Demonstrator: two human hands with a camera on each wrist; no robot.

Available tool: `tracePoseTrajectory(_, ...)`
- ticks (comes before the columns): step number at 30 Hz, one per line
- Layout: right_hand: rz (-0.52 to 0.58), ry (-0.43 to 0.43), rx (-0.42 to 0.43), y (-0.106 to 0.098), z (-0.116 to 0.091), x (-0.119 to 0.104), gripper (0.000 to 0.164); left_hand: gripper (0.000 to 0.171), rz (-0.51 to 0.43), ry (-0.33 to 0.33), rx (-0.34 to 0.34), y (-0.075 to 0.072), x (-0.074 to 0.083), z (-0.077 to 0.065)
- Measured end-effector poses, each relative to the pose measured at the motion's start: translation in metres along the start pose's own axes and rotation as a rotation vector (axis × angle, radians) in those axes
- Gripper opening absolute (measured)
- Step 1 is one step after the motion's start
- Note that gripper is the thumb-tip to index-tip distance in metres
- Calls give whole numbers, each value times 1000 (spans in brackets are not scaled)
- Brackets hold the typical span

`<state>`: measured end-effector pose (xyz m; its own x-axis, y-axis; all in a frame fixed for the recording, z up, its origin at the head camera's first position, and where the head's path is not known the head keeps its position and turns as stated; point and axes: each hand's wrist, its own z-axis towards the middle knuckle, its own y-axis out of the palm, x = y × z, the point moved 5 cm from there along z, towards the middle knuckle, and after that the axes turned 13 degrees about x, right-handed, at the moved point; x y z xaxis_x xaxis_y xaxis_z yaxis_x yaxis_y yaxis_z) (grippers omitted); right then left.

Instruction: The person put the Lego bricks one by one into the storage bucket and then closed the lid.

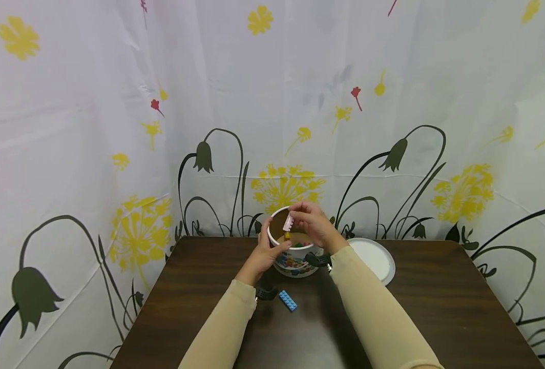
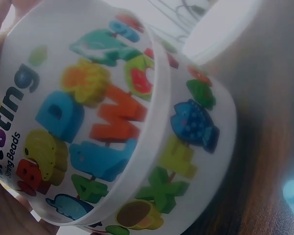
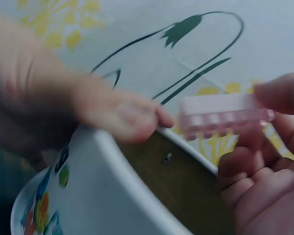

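A white tub point(image 1: 295, 262) printed with colourful letters and animals stands on the table; the left wrist view shows its printed side point(image 2: 108, 112) close up. My left hand point(image 1: 264, 256) grips the tub at its left side, with the thumb at the rim in the right wrist view. Above the tub's mouth, my right hand point(image 1: 316, 225) pinches a pale pink toy building brick point(image 3: 223, 112) by one end, its studs facing down. Just below that brick in the head view is a small yellow piece point(image 1: 287, 236). Other coloured pieces inside are mostly hidden.
A blue toy brick point(image 1: 288, 301) lies on the dark wooden table point(image 1: 198, 287) in front of the tub. To the tub's right is a round white lid point(image 1: 377, 259), partly behind the right sleeve. A flower-patterned curtain point(image 1: 281, 102) hangs behind the table.
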<state>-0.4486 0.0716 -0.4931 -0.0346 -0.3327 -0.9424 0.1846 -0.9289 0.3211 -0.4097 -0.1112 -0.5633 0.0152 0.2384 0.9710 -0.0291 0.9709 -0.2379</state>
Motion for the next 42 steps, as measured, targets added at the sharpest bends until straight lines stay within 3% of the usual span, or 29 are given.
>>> tracePoseTrajectory(7, -34, -4, 65, -1, 0, 2, 21, 103, -14, -13, 15, -2, 1, 0)
tracePoseTrajectory(14, -64, -13, 112, -8, -1, 1, 15, 103, -1, 12, -13, 3, 3, 0)
tracePoseTrajectory(26, -74, -40, 92, -4, -2, -3, 9, 102, -15, 17, 2, 2, 3, -1)
tracePoseTrajectory(33, -69, -52, 122, -5, -3, 0, 18, 105, -19, -7, 6, 3, 2, -2)
tracePoseTrajectory(38, -55, -82, 157, -6, -5, -1, 19, 106, -24, -6, 20, 2, 2, -2)
tracePoseTrajectory(42, 2, -154, 166, -8, -10, -2, 16, 106, -37, -5, 19, 3, 2, -2)
